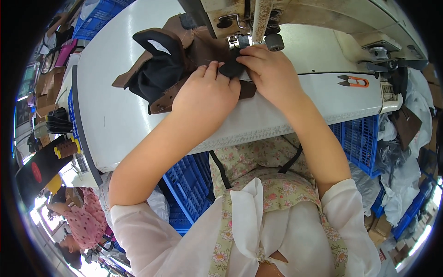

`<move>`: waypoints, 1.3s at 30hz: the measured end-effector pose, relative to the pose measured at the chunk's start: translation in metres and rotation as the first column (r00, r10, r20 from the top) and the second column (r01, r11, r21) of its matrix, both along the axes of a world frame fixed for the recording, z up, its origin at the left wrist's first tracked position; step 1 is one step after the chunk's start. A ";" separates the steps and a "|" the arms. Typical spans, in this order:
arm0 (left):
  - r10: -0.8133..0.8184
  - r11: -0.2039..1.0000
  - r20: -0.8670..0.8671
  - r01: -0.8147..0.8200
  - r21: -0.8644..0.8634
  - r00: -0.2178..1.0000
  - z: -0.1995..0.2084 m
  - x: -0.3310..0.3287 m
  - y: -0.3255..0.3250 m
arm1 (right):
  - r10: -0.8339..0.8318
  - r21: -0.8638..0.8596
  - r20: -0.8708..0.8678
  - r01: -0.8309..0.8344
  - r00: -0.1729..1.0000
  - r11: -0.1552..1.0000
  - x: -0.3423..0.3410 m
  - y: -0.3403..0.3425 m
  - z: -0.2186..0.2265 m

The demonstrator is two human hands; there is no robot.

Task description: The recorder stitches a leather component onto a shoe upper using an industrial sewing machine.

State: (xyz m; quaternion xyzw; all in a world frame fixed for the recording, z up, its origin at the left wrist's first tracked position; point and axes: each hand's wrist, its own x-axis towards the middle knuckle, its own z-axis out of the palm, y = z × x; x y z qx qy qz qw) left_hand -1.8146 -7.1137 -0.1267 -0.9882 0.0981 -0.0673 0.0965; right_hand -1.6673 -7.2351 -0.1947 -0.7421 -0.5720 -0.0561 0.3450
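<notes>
A brown leather shoe upper [198, 46] with black lining lies bunched on the white sewing machine table, partly under the machine head [226, 21]. My left hand [205, 92] presses on its near side, fingers bent over the edge of the leather. Close to the presser foot [237, 41], my right hand [272, 74] pinches the edge of a small black flap [233, 63] of the upper. The fingertips of both hands nearly meet at this flap. The needle point and the spot under the foot are too hidden to make out.
Orange-handled thread snips [354, 81] lie on the table to the right. Blue crates [189, 184] stand below the table edge. A thread spool [67, 148] is at the left. Farther off on the left sits a person in a pink dotted top [85, 219].
</notes>
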 end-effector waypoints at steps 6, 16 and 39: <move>0.082 0.997 -0.076 -0.081 0.007 0.994 0.000 -0.002 -0.005 | 0.081 -0.143 -0.046 -0.087 0.996 0.986 0.008 -0.001 0.026; 0.267 0.947 0.130 -0.285 0.147 0.955 0.005 -0.016 -0.019 | 0.018 -0.231 0.046 -0.007 0.999 0.973 -0.002 0.000 0.022; 0.209 0.956 0.057 -0.217 0.198 0.976 -0.008 -0.024 -0.013 | 0.018 -0.197 0.026 -0.012 1.000 0.980 -0.012 -0.006 0.023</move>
